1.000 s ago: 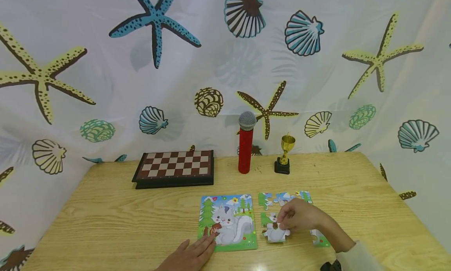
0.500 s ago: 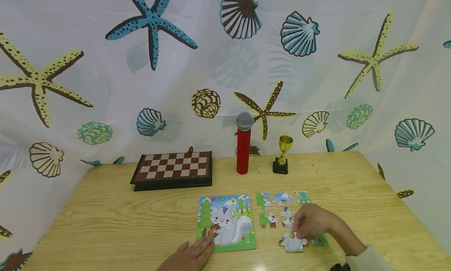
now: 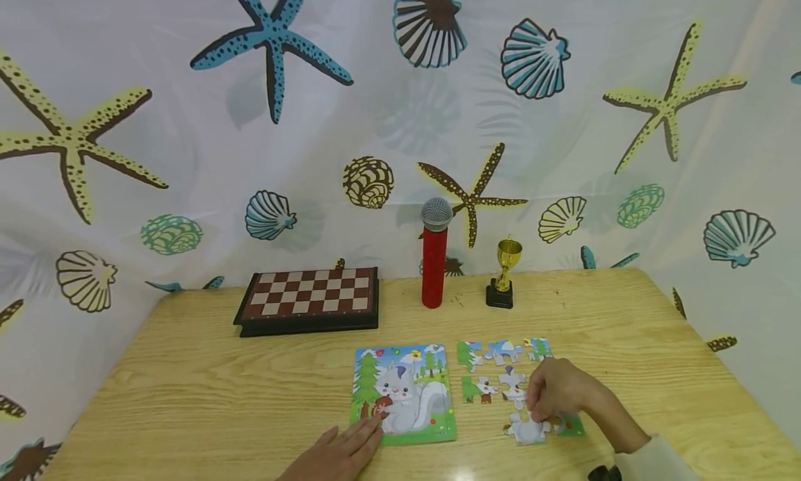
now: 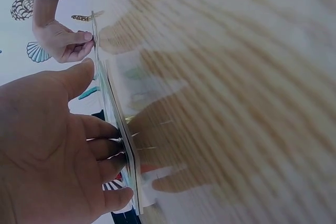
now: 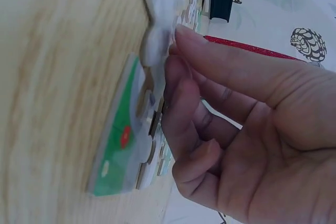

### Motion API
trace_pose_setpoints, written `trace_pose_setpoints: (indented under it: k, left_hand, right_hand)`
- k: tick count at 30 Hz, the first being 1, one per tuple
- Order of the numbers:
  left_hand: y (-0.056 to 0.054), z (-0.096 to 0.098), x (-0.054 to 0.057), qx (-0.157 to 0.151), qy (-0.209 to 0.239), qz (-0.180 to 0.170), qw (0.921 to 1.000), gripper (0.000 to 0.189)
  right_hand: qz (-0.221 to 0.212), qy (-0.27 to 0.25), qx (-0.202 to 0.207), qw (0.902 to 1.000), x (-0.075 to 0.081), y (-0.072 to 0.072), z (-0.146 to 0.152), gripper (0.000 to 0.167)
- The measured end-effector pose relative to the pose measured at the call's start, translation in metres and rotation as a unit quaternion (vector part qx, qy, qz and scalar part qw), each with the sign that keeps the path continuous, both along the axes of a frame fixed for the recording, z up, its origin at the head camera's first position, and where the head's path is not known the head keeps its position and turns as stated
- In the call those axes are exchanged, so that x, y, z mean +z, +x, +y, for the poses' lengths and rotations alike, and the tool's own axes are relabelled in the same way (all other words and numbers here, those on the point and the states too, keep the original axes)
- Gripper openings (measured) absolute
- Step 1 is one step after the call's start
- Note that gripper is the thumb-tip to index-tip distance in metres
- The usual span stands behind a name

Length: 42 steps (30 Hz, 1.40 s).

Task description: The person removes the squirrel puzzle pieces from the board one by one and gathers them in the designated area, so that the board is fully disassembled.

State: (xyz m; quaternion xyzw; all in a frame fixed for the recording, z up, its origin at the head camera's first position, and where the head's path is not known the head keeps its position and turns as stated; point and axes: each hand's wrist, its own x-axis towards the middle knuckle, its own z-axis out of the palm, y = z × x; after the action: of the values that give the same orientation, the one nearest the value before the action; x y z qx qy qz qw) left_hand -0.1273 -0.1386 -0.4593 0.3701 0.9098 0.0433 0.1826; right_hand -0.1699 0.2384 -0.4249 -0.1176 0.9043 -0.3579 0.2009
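Note:
My right hand (image 3: 560,389) pinches a puzzle piece (image 3: 527,431) with the squirrel's white body on it, seen near the front of the loose pieces. In the right wrist view, thumb and forefinger meet at the edge of that piece (image 5: 158,40). A green corner piece (image 5: 116,137) with a red flower lies beside it, partly hidden by the hand in the head view. My left hand (image 3: 344,454) rests its straight fingertips on the lower left of a squirrel picture board (image 3: 403,394). From the left wrist, the fingers of the left hand (image 4: 68,145) touch the board's edge (image 4: 123,135).
Above the held piece lie several loose puzzle pieces (image 3: 504,352) in rows. A folded chessboard (image 3: 309,300), a red microphone (image 3: 433,265) and a small gold trophy (image 3: 503,272) stand along the back of the wooden table (image 3: 206,390), before a patterned cloth (image 3: 350,119).
My right hand has moved the squirrel-body piece rightward, away from the left column and next to the green corner piece. My left hand has stayed on the board.

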Motion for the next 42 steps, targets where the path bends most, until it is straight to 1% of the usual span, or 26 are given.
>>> trace_pose_setpoints:
  k: [3, 6, 10, 14, 17, 22, 26, 30, 32, 34, 38, 42]
  left_hand:
    - [0.000, 0.000, 0.000, 0.003, 0.004, -0.001, 1.0000, 0.084]
    - [0.001, -0.001, -0.001, 0.005, 0.009, 0.001, 0.9999, 0.085]
    - [0.001, -0.002, -0.001, 0.003, 0.015, 0.008, 0.9999, 0.085]
    - [0.002, -0.002, -0.001, -0.001, 0.020, 0.014, 0.9997, 0.085]
    - [0.002, -0.003, -0.001, -0.001, 0.024, 0.013, 0.9996, 0.084]
    - [0.001, -0.003, 0.002, 0.006, 0.031, -0.003, 0.9995, 0.086]
    - [-0.001, -0.006, 0.005, 0.030, 0.041, -0.015, 0.9986, 0.084]
    - [-0.002, -0.011, 0.009, 0.071, 0.062, -0.044, 0.9946, 0.081]
    - [-0.003, -0.014, 0.011, 0.085, 0.068, -0.054, 0.9926, 0.081]
    - [-0.004, -0.018, 0.012, 0.094, 0.076, -0.057, 0.9911, 0.081]
    - [-0.005, -0.023, 0.013, 0.104, 0.076, -0.059, 0.9900, 0.083]
    - [-0.005, -0.024, 0.013, 0.103, 0.073, -0.057, 0.9904, 0.084]
  right_hand:
    - [0.010, 0.016, -0.004, 0.9998, 0.000, -0.002, -0.001, 0.013]
    - [0.025, 0.018, 0.000, 0.9995, 0.000, -0.005, -0.002, 0.013]
    - [0.045, 0.009, 0.020, 0.9987, 0.001, -0.009, -0.010, 0.010]
    - [0.060, -0.005, 0.046, 0.9971, 0.003, -0.012, -0.024, 0.009]
    - [0.055, -0.023, 0.059, 0.9965, 0.006, -0.015, -0.039, 0.007]
    - [0.034, -0.053, 0.074, 0.9952, 0.006, -0.023, -0.067, 0.003]
    - [0.040, -0.073, 0.086, 0.9929, 0.005, -0.030, -0.092, 0.004]
    - [0.058, -0.087, 0.100, 0.9894, 0.001, -0.035, -0.116, 0.006]
    - [0.059, -0.094, 0.104, 0.9883, -0.002, -0.036, -0.127, 0.008]
    - [0.062, -0.097, 0.111, 0.9871, -0.006, -0.036, -0.138, 0.009]
    - [0.060, -0.100, 0.116, 0.9864, -0.011, -0.035, -0.156, 0.011]
    - [0.053, -0.108, 0.120, 0.9854, -0.014, -0.031, -0.167, 0.012]
